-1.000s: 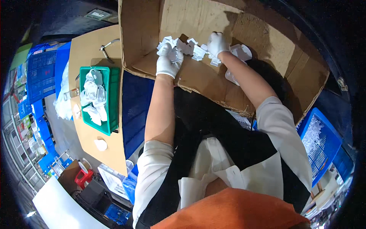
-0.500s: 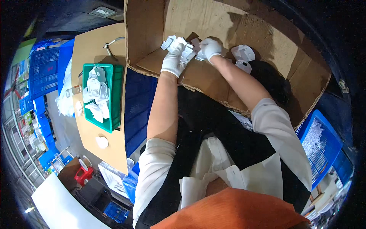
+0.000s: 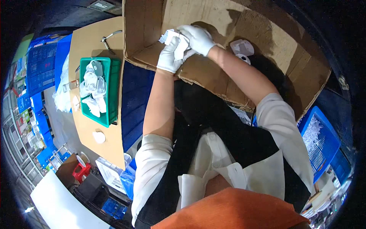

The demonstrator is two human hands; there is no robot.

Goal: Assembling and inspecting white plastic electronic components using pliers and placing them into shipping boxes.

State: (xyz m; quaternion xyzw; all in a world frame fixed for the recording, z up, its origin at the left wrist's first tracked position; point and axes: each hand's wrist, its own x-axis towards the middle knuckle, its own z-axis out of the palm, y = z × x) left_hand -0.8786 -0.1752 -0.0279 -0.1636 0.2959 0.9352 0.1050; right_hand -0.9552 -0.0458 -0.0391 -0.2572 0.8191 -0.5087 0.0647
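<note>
Inside a large cardboard box, both my hands wear white gloves and meet near its left side. My left hand is closed around a bunch of small white plastic pieces. From above and the right, my right hand presses against the same pieces with its fingers wrapped over them. The gloves partly hide the pieces, so their exact shape does not show. To the right of my hands lie a white plastic housing and a round white part with a dark hole.
Left of the box, a green bin of white and clear plastic parts stands on a tan board. A round white piece and a metal handle-like tool lie there too. A blue basket with white strips is at right.
My right hand has moved left and up against the pieces in my left hand. The loose pieces seen between the hands are now covered or gathered in.
</note>
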